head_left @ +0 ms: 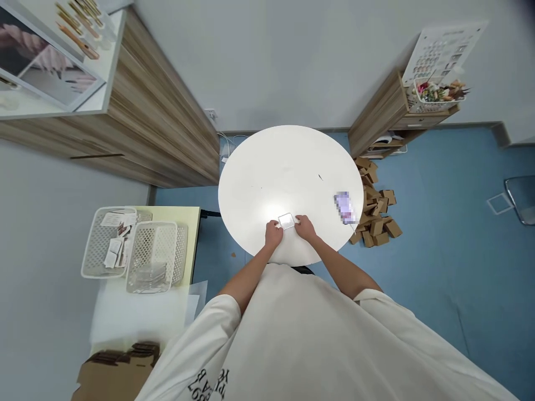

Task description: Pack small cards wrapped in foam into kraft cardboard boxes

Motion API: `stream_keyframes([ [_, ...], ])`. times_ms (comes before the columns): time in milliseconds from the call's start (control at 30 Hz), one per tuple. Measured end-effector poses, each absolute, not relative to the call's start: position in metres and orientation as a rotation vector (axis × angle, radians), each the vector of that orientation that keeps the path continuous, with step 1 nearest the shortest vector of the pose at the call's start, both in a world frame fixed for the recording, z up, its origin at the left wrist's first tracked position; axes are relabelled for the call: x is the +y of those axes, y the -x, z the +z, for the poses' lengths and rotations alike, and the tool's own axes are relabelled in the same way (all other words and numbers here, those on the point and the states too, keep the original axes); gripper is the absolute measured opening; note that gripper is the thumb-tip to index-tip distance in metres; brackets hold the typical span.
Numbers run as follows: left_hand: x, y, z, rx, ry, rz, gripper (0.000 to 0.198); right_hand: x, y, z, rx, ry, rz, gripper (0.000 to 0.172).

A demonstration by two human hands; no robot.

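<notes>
A small, flat, squarish clear plastic case with a whitish rim is at the near part of the round white table. My left hand has its fingers closed at the left edge of the case. On the opposite edge, my right hand pinches it with bent fingers. Whether the case rests on the tabletop or is slightly raised, I cannot tell. To the right on the table lies a purple, pixelated item. Farther back is a thin dark sliver.
Small brown cardboard boxes are heaped on the floor right of the table. White baskets with papers and clear cases stand on a side table at left. A wooden cabinet and a smaller one flank the table.
</notes>
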State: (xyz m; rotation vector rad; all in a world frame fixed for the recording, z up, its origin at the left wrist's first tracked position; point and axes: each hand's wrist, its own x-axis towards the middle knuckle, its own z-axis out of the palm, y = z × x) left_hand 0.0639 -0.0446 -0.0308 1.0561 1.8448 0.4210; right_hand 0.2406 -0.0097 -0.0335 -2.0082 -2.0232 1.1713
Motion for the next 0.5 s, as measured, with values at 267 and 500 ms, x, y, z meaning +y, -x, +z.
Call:
stream_keyframes([
  [267,-0.051,-0.063,-0.035,1.614,-0.974,0.352,0.024,0.018,-0.227,-0.03,-2.315,1.723,1.221,0.069],
  [500,-0.049,-0.056,-0.036,1.679,-1.016,0.447,0.047,-0.021,-0.236,-0.033,-2.074,1.827,1.32,0.056],
])
